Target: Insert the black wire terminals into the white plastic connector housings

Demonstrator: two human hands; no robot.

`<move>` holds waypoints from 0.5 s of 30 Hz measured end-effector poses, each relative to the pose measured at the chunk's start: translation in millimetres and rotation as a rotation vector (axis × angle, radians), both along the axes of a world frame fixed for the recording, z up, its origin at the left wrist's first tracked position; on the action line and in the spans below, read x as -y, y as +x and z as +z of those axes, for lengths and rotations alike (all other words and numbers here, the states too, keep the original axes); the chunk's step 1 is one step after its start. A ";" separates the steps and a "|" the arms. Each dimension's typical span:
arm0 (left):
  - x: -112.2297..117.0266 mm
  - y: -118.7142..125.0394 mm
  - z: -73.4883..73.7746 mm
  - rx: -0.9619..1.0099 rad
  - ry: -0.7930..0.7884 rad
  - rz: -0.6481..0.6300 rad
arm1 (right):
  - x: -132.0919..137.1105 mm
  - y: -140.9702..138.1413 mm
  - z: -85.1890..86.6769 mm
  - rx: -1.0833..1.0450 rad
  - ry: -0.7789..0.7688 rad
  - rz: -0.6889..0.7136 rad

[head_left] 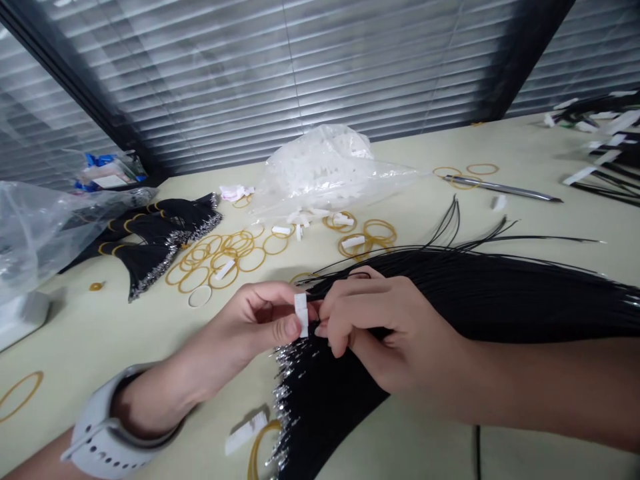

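Between the thumb and fingers of my left hand point(267, 317) is a small white plastic connector housing point(301, 313), held upright. My right hand point(383, 320) is closed in a pinch right beside the housing, its fingertips on what looks like a thin black wire. What exactly lies between those fingertips is mostly hidden. Under both hands spreads a thick bundle of black wires point(330, 400) with shiny metal terminals point(283, 400) at its left end. The bundle runs off to the right beneath my right forearm.
Yellow rubber bands point(240, 250) and loose white housings lie behind my hands. A clear plastic bag point(325, 170) of white parts stands against the blinds. Banded black wire bundles point(150, 233) are at left, a pen point(505, 189) and wired housings point(595, 167) at right.
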State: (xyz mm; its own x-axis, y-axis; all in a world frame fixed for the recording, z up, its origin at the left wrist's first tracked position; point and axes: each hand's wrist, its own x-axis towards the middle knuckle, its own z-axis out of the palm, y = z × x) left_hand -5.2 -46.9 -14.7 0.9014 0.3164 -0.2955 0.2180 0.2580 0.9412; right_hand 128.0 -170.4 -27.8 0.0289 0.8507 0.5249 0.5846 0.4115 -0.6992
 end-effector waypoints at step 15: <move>-11.1 -1.9 6.8 0.047 0.192 0.078 | -10.5 6.4 8.5 0.174 -0.073 -0.113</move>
State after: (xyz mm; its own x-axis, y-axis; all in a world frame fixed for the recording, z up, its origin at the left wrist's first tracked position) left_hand -7.1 -35.8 -7.9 0.8833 0.4323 -0.1813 0.1593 0.0870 0.9834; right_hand 134.4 -159.9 -19.4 0.0402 0.8831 0.4674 0.7387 0.2887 -0.6091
